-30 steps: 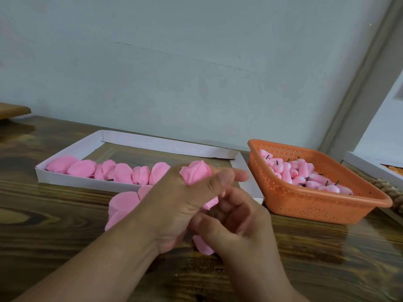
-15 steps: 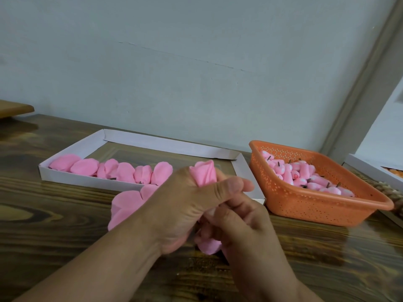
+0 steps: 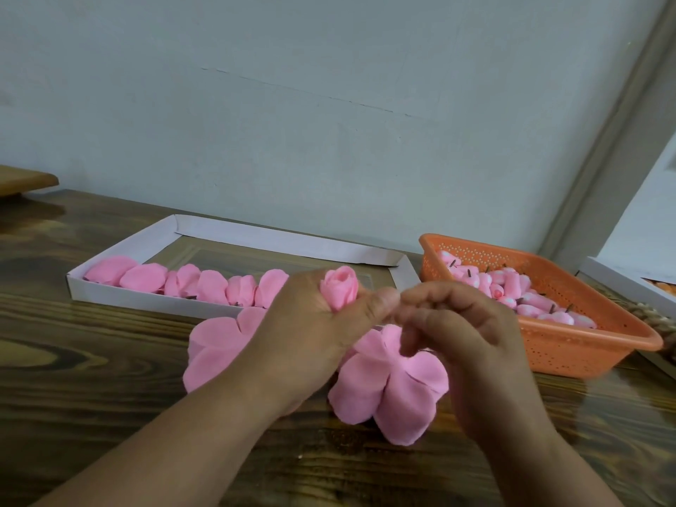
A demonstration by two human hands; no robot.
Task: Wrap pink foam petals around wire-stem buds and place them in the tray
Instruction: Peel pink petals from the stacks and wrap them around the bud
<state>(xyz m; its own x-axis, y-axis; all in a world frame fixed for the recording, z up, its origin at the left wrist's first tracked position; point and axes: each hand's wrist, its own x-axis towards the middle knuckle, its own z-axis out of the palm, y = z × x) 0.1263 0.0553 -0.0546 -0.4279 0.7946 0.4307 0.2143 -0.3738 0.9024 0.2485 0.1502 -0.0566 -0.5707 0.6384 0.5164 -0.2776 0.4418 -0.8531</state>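
Left hand [image 3: 314,334] grip closed round wrapped bud [image 3: 339,288], right hand [image 3: 464,334] grip pinching loose petal piece [image 3: 391,382], white tray [image 3: 226,228] far left, orange basket [image 3: 570,345] right

Small craft workstation, prob. home or small workshop, indoors. Dark wood-grain table [image 3: 91,397] pushed against plain pale grey-blue wall [image 3: 329,122] w/ a faint crack line; grey corner trim [image 3: 600,170] at right. No machinery, hand-assembly setup only: shallow white cardboard tray [image 3: 285,241] w/ a row of wrapped pink foam flowers [image 3: 205,285], orange perforated plastic basket [image 3: 570,345] full of pink wire-stem buds [image 3: 512,290], loose foam petals [image 3: 387,389] on the table. Second white box [image 3: 622,283] at far right edge, contents unclear. Wooden board edge [image 3: 25,179] at far left. Batch piecework look, artificial-flower making.
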